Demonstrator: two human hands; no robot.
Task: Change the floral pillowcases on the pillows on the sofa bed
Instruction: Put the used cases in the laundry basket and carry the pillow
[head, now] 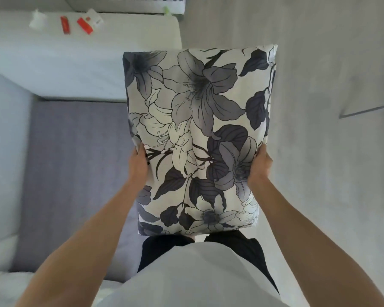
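Here, pillow: a plump pillow (pixel 197 138) in a grey-and-white floral pillowcase, held up in the air in front of the person, over the near right edge of the sofa bed and the floor; the case looks fully on, its opening not visible
Left hand: the left hand (pixel 139 161) presses flat against the pillow's left edge, thumb on the front; fingers lie behind the pillow, so whether they curl round it cannot be told
Right hand: the right hand (pixel 261 166) clasps the right edge the same way, fingers hidden behind
Sofa bed: the sofa bed (pixel 75 162) lies to the left, purple-grey seat, pale backrest
Far left: a pale surface (pixel 120 41) carrying red-and-white packets (pixel 84 24)
Progress: judging by this, an early or a closing stage; whether this floral case is the old one or the fresh one cannot be told; no second case or other pillow in view
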